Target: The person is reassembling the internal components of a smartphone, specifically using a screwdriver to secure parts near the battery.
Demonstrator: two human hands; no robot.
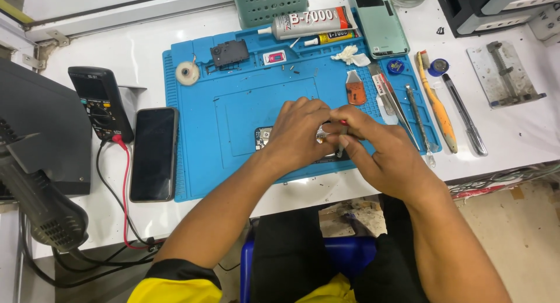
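Head view of a white worktop (513, 134) carrying one blue silicone repair mat (233, 134). Both hands meet over the mat's near right part. The left hand (297, 134) lies palm down on a small dark circuit-bearing device (263, 137), of which only the left end shows; its long axis appears to run left to right across the mat, though most of it is hidden. The left fingers are curled together on the device. The right hand (373, 148) pinches a slim red-and-silver tool (342, 138), fingers closed on it; the tool stands nearly upright, tip down toward the device.

Counted about the mat: two glue tubes (309, 23) lying left to right, one green phone back cover (379, 20), one orange-handled brush (437, 104), one pair of metal tweezers (402, 107). Left of the mat lie one black smartphone (153, 154), long axis running away from the person, and one black multimeter (100, 102) with a red lead.
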